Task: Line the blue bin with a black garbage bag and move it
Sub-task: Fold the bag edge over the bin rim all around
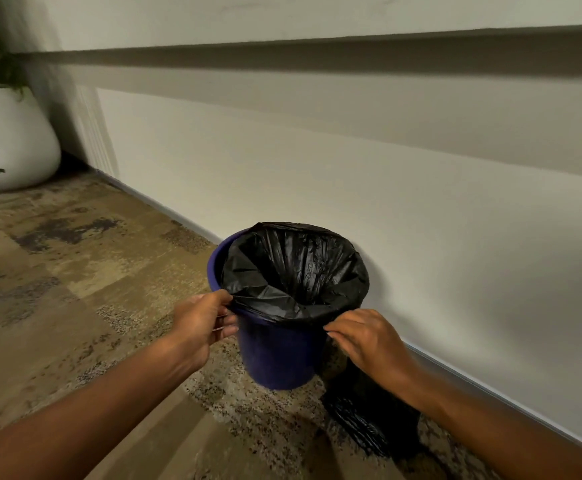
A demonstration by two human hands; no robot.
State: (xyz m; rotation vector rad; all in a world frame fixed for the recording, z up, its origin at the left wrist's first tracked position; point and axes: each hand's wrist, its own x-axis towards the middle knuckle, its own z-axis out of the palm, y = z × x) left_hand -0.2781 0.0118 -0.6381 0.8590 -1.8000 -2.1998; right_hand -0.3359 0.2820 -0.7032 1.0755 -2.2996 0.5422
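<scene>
Brightness: dim, warm indoor light.
Shadows: a dark band under the ledge on the wall (pixel 317 140); soft shade at the right of the bin (pixel 275 355).
Glare: faint sheen on the bag (pixel 293 268) and the white planter (pixel 8 140).
Distortion: wide-angle bending of the wall lines.
Sharpness: soft throughout, blurrier at the edges.

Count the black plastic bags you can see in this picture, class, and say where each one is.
2. One black bag lines the blue bin, both hands pinching its edge. Another black bag lies on the floor beside the bin, partly hidden behind the right arm.
</scene>
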